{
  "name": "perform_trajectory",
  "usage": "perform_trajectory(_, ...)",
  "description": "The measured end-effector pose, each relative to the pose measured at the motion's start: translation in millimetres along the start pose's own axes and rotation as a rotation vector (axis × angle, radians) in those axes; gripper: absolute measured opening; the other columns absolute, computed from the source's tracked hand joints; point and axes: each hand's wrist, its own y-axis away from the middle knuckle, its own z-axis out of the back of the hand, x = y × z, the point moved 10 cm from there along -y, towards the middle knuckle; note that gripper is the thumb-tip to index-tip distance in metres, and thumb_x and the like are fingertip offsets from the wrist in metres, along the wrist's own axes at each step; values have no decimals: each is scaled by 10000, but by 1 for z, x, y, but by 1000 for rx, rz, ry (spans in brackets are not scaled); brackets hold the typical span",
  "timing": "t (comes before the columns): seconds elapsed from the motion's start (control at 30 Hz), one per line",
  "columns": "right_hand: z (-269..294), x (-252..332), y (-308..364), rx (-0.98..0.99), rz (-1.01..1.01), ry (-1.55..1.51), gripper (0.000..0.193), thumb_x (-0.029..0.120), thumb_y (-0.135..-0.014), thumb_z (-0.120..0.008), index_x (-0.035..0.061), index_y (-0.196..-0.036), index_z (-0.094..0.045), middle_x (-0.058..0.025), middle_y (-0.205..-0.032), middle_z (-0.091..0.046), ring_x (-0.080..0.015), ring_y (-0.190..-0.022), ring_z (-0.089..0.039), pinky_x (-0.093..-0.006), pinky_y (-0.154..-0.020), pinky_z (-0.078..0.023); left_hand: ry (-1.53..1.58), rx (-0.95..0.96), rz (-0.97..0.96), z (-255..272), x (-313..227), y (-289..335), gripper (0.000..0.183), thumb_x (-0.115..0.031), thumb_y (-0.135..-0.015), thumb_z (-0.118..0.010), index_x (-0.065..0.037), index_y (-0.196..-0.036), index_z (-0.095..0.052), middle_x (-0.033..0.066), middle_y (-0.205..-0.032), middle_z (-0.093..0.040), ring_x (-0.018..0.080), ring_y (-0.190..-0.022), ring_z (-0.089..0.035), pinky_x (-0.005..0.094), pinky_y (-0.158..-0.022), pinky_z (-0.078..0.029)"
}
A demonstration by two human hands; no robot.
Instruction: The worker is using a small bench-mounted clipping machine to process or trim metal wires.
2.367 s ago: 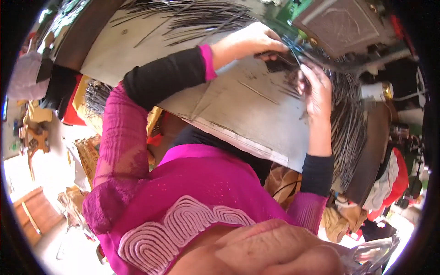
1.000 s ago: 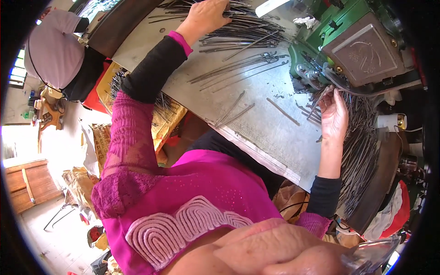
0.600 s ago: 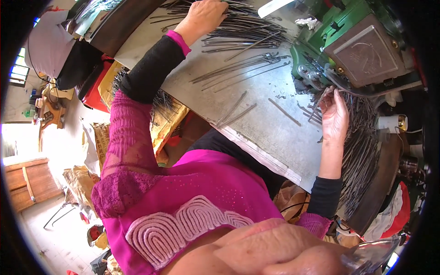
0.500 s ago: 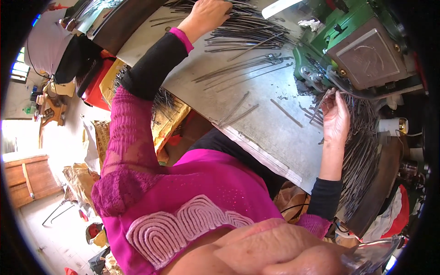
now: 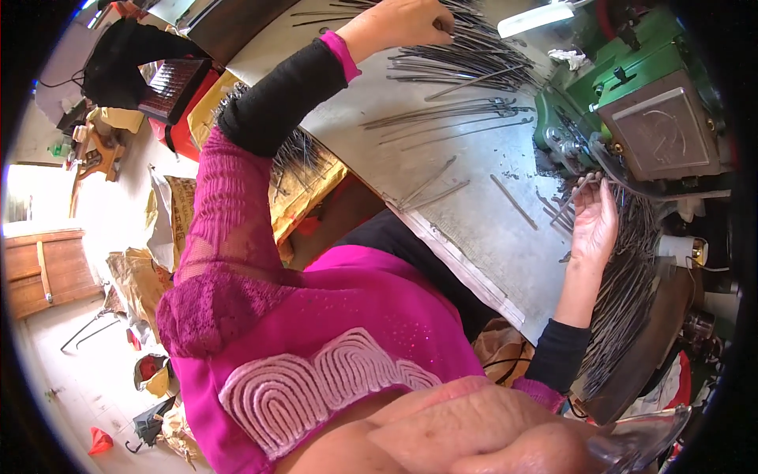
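My left hand (image 5: pixel 401 28) reaches over the far side of the metal-topped table (image 5: pixel 442 162), at the pile of thin dark metal rods (image 5: pixel 466 59). Its fingers are curled together, and what they may hold cannot be made out. Close to the green machine (image 5: pixel 550 126), my right hand (image 5: pixel 594 225) is palm up with bent fingers. A thin metal rod (image 5: pixel 565 208) runs slantwise into its fingertips. Between the hands lie several rods with hooked ends (image 5: pixel 450 116) and a few shorter loose rods (image 5: pixel 513 201).
The machine's box-like housing (image 5: pixel 659 130) stands at the right, with a lamp (image 5: pixel 537 20) behind it. A thick heap of rods (image 5: pixel 624 300) lies beside my right forearm. Left of the table are a yellow sack (image 5: pixel 316 186) with rods on it and a red stool (image 5: pixel 185 130).
The whole view has shifted, so table and machine appear farther right and lower. My left hand has moved slightly right over the pile. My right hand stays by the machine.
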Motion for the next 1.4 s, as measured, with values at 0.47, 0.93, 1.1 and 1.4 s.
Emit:
perform_trajectory(0.47, -6, 3, 8, -85, -36, 146, 236, 187, -878, -565, 12, -1035, -593, -36, -774, -613, -107, -631, -560, -210, -553, -446, 536, 93, -186, -50, -95, -8, 298, -274, -783, -620, 5, -886, -633, 85, -700, -624, 138, -596, -586, 275, -585, -469)
perform_trajectory(0.93, -27, -2, 12, 100, -43, 326, 213, 175, -869, -582, 14, -1005, -600, -24, -742, -594, -83, -601, -527, -196, -511, -412, 760, 149, -129, -73, -129, -16, 288, -281, -772, -637, -14, -879, -650, 61, -706, -630, 115, -551, -585, 253, -516, -473)
perform_trajectory(1.1, -28, 6, 13, 77, -12, 370, 208, 165, -866, -584, 8, -1001, -604, -18, -728, -580, -80, -588, -516, -198, -506, -407, 729, 99, -187, -70, -139, -18, 314, -307, -764, -651, -23, -898, -652, 66, -695, -634, 117, -534, -585, 247, -505, -472)
perform_trajectory(1.4, -36, 5, 4, 136, 10, 463, 210, 196, -847, -608, 17, -954, -631, 17, -705, -585, -37, -579, -507, -180, -521, -416, 640, 111, -65, -87, -125, -22, 270, -291, -804, -643, -58, -938, -661, 12, -617, -567, 58, -513, -513, 208, -485, -429)
